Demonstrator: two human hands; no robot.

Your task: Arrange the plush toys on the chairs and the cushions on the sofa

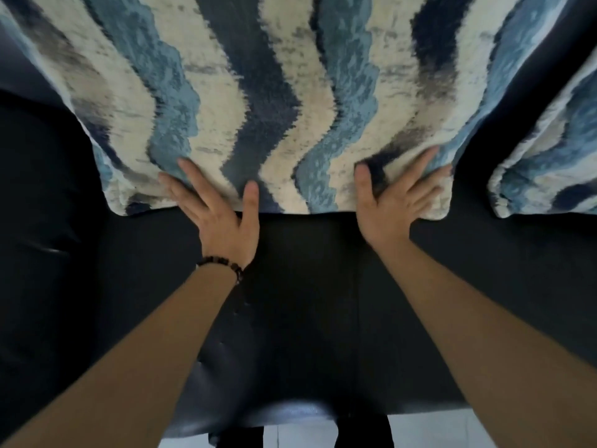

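A large cushion [277,92] with wavy blue, navy and cream stripes stands against the back of the black leather sofa [307,286], its lower edge resting on the seat. My left hand [219,208] lies flat on the cushion's lower left part, fingers spread, with a bead bracelet on the wrist. My right hand [394,202] presses flat on the lower right corner, fingers apart and slightly blurred. Neither hand grips the fabric. A second cushion [546,163] of the same pattern stands to the right, partly cut off by the frame.
The sofa's dark armrest [42,205] rises at the left. The seat's front edge runs along the bottom, with pale floor tiles [436,431] and dark trouser legs below it.
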